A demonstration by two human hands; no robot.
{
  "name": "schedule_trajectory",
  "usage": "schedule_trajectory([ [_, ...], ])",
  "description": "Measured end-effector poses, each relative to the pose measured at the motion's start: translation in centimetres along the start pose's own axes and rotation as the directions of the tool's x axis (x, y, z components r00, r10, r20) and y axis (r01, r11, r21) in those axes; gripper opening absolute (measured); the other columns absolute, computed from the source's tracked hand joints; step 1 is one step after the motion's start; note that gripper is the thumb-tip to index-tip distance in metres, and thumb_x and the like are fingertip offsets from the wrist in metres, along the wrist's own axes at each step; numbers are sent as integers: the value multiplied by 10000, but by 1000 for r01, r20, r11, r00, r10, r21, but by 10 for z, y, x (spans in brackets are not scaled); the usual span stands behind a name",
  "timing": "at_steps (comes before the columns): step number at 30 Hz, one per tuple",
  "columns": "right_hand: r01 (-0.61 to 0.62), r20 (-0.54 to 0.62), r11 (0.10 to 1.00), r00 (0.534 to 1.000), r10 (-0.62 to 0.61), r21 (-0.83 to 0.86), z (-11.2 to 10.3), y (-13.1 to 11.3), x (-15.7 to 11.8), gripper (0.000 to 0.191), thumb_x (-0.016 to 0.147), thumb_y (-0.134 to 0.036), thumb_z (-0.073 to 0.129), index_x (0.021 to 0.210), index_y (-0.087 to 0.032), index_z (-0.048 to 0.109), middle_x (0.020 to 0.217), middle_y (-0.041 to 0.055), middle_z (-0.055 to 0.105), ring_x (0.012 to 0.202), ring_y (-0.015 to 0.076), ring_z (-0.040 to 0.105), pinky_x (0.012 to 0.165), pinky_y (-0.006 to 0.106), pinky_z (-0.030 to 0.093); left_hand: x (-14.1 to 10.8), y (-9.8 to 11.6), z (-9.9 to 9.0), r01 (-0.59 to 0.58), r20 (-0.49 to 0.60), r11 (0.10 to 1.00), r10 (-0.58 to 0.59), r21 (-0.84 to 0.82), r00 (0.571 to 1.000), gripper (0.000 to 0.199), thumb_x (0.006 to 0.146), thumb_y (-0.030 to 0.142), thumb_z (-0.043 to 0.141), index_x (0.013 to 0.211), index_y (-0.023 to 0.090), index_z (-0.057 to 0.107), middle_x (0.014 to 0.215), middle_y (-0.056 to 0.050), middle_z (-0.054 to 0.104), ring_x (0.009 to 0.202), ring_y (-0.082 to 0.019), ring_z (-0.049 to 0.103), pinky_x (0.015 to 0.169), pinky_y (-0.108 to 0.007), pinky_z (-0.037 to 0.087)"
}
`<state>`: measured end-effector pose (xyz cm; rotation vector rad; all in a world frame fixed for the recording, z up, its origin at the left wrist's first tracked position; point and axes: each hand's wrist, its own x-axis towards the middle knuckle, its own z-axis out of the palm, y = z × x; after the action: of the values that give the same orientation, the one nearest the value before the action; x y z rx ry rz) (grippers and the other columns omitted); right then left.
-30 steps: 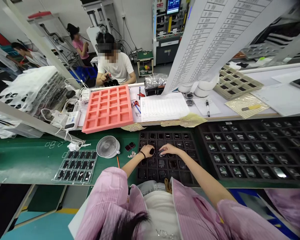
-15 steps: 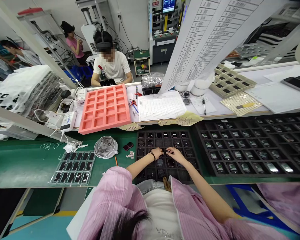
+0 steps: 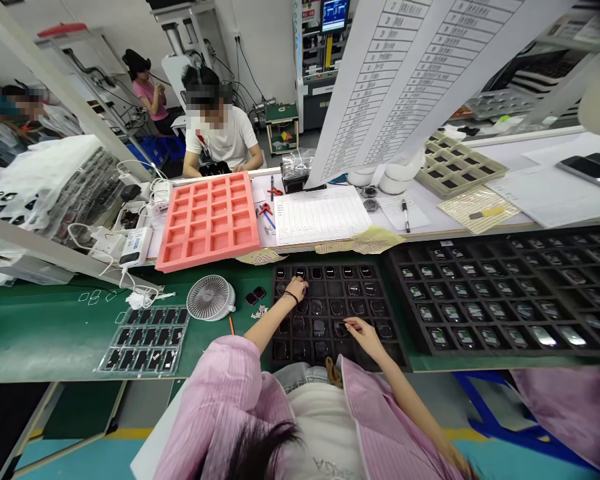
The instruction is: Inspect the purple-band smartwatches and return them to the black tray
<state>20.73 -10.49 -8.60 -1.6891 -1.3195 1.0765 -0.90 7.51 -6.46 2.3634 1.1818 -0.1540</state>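
A black foam tray [image 3: 334, 287] with many square pockets lies in front of me, most pockets bearing dark, watch-like glass pieces. My left hand [image 3: 297, 287], with a black band at the wrist, reaches over the upper left pockets; its fingers are bent down at a pocket and their tips are hard to see. Over the lower right part of the tray is my right hand [image 3: 361, 331], thumb and fingertips pinched at the edge of a dark piece [image 3: 340, 328] in a pocket.
More black trays [image 3: 420, 328] lie to the right. On the left are a white fan [image 3: 211, 298] and a clear tray [image 3: 147, 337]. A raised shelf holds a pink tray [image 3: 207, 220] and papers [image 3: 320, 215]. A person [image 3: 225, 137] sits opposite.
My left hand has moved up and left over the tray. My right hand has moved down and slightly right, to a lower pocket. The hands are now farther apart.
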Motion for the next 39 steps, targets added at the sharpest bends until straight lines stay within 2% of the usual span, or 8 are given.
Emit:
schedule_trajectory([
  [5,-7,-6,1000,1000,7,5,-1,0,-3,331,780,-499,548,885,-218,689,869,85,722,775,240,670,747,389,542,11,-14,-7,19,57,1000,-19,5,998,330,919,340,561,1194,158,567,1204,-97,589,1028,-205,605,871,-415,535],
  [12,-21,1,1000,1000,21,8,4,5,-10,333,778,-507,535,867,-223,683,852,85,718,763,245,670,750,400,538,11,-15,-15,60,107,997,-64,38,992,327,914,335,570,1187,154,572,1207,-97,589,1048,-212,599,888,-428,527],
  [16,-32,17,999,999,32,2,6,8,-12,348,778,-522,531,874,-222,680,833,81,716,727,240,667,670,376,540,1,-20,-29,111,77,994,-113,20,991,311,910,328,578,1165,151,584,1203,-94,593,1059,-213,596,898,-430,522],
  [20,-34,23,999,999,34,-1,7,10,-14,347,774,-506,532,884,-213,682,863,91,717,752,241,663,726,391,540,-16,-38,-43,218,24,976,-219,25,975,319,915,333,568,1185,162,576,1230,-98,579,1069,-215,590,905,-432,519],
  [24,-36,35,999,999,36,0,9,10,-14,344,745,-507,546,847,-208,682,823,91,716,718,244,654,725,407,538,-32,-49,-43,312,30,949,-313,41,949,327,920,340,560,1198,168,568,1220,-97,582,1048,-209,598,888,-420,527],
  [31,-38,72,998,997,35,46,15,-4,-9,342,754,-524,559,861,-222,681,867,91,723,754,251,662,763,423,531,-30,-38,-30,401,18,916,-401,20,916,349,914,342,569,1213,161,557,1220,-98,580,1050,-215,599,881,-424,530],
  [36,-54,105,989,994,39,140,23,-22,3,355,733,-553,618,872,-232,679,847,81,708,798,259,669,767,429,544,-33,-35,-44,387,4,922,-387,-24,922,331,917,343,565,1195,163,568,1204,-94,589,1039,-208,603,874,-415,532],
  [39,-68,112,971,993,44,230,31,-38,16,432,746,-598,603,972,-234,661,896,80,691,814,248,673,739,418,566,-47,-17,-53,327,-50,943,-330,-56,943,357,846,291,661,1172,172,577,1156,-96,627,1043,-216,618,918,-384,514],
])
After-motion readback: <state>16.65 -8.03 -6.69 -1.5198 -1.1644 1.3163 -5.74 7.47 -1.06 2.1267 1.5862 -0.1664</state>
